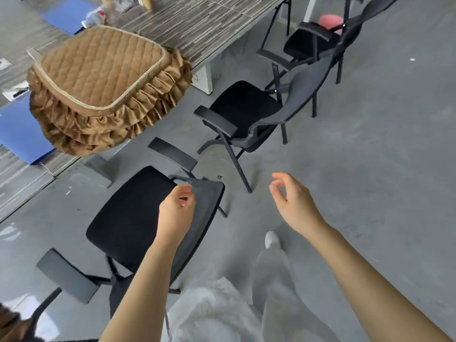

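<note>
Black mesh chair [128, 218] stands at the lower left of the frame on a grey concrete floor [370, 169], its seat facing a long table [209, 28] with a striped grey top that runs across the upper left. The left hand [176, 208] hovers at the top edge of the chair's backrest with its fingers curled; whether they actually grip the mesh cannot be told. The right hand [293, 203] hangs in the air at centre right, fingers loosely curled around nothing.

Stacked brown quilted seat cushions [98, 67] with ruffled skirts overhang the table edge, beside a blue mat [19, 134]. A second black chair [244, 107] stands at centre and a third [308, 43] at the upper right, where something pink [329, 21] shows, half hidden behind its backrest.

A plastic bottle [95, 18] lying on the table at the top is blurred, and its contents cannot be made out. Grey trousers [274, 280] and a white shoe [271, 239] show below the hands.
</note>
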Available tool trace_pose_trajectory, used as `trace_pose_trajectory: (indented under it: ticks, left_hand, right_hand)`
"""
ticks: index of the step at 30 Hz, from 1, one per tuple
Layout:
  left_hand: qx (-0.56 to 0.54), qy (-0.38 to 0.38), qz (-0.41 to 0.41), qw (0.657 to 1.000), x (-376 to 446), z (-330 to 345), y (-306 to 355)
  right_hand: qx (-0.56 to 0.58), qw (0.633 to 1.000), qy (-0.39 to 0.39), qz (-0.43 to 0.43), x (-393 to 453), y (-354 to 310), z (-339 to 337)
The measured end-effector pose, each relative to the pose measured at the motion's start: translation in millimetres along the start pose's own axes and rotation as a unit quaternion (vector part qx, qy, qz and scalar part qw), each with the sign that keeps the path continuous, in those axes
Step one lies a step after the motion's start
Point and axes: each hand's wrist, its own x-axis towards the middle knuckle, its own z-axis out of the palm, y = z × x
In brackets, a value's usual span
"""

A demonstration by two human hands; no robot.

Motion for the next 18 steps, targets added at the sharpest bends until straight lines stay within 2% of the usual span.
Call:
trace_pose_trajectory:
  ticks: [10,18]
  left_hand:
    - [-0.052,0.129,-0.138,0.981,60.7,72.5,73.2]
    - [-0.068,0.198,-0.172,0.963,116.0,47.5,93.4]
  right_hand:
    - [-0.052,0.977,-0.161,-0.129,182.4,12.9,-55.7]
    - [-0.057,0.941,-0.246,-0.224,287.5,-33.7,-33.0]
